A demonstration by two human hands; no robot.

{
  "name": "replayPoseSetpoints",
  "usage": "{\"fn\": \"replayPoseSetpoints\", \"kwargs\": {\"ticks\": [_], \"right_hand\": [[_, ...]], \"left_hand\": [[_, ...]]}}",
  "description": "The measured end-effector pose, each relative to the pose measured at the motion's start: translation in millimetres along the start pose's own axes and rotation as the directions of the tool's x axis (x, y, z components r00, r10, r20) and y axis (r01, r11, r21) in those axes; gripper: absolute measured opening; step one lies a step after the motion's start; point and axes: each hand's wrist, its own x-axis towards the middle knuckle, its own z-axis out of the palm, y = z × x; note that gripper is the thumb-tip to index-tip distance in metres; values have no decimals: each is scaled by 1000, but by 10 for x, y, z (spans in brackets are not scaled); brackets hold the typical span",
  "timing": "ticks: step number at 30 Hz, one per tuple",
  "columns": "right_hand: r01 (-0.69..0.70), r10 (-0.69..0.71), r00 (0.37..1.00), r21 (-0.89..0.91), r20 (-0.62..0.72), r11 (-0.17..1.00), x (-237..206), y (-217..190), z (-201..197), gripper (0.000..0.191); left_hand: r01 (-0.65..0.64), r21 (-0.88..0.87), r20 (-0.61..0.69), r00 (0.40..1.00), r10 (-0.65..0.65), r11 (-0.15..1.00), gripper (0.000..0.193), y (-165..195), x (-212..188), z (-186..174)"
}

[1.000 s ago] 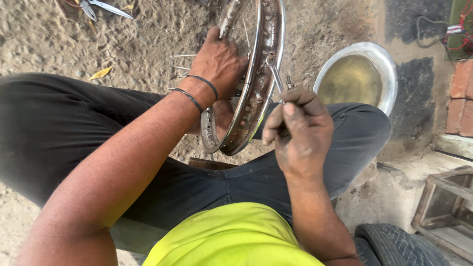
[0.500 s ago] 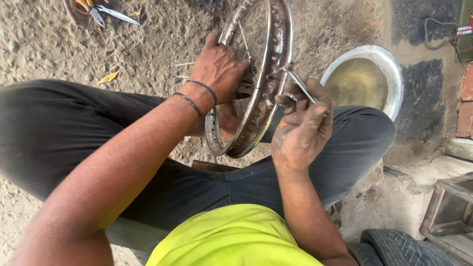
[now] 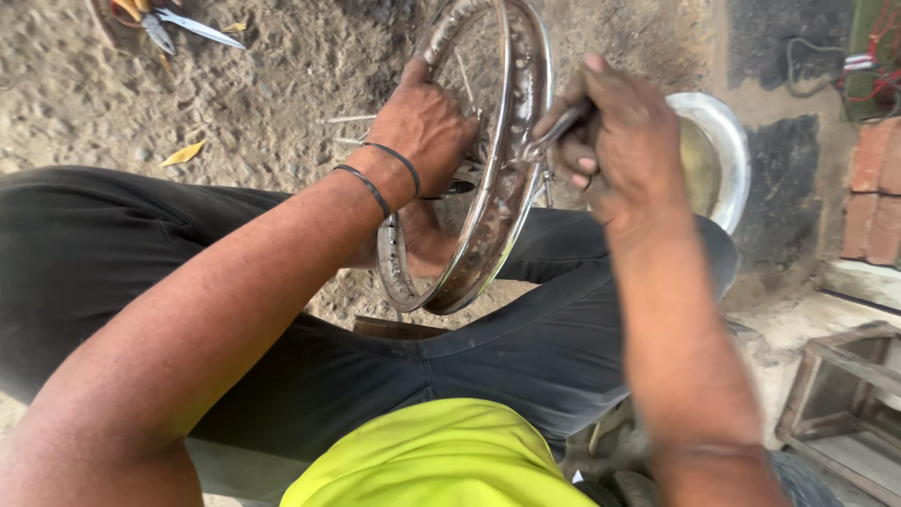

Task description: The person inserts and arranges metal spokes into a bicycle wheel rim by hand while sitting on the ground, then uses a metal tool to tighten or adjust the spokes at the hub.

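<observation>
Nearest, a person in a yellow-green shirt (image 3: 441, 460) and dark trousers (image 3: 526, 347) sits on dirt. Their left hand (image 3: 427, 127) grips a metal wheel rim (image 3: 497, 188) standing upright between the legs. Their right hand (image 3: 615, 141) clenches a small metal tool (image 3: 549, 131) against the rim. Beyond sit a metal bowl (image 3: 727, 160) and scattered hand tools (image 3: 178, 23).

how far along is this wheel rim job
Done: a few spokes already sit inside the metal wheel rim. In hand: the left hand grips the upright rim while the right hand works a small metal tool against its edge. Left: most of the rim's holes look unfilled, and loose spokes lie on the dirt.
</observation>
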Motion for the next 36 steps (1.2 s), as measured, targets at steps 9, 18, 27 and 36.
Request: {"fn": "replayPoseSetpoints", "kwargs": {"ticks": [9,18,27,36], "right_hand": [[507,-191,594,-549,781,-665,-265,-115,975,68],[571,-614,652,-821,446,10,-1159,451,568,23],[586,-842,537,-734,36,343,-1325,862,598,27],[428,-422,898,21,-127,904,-1410,1261,216,61]], "left_hand": [[-84,28,-66,994,86,996,27,50,171,99],[-1,-42,-136,991,-5,999,9,-53,4,134],[37,-36,-160,986,-42,999,3,-1,-98,105],[62,-91,-119,990,-73,994,19,-55,-118,112]]}}
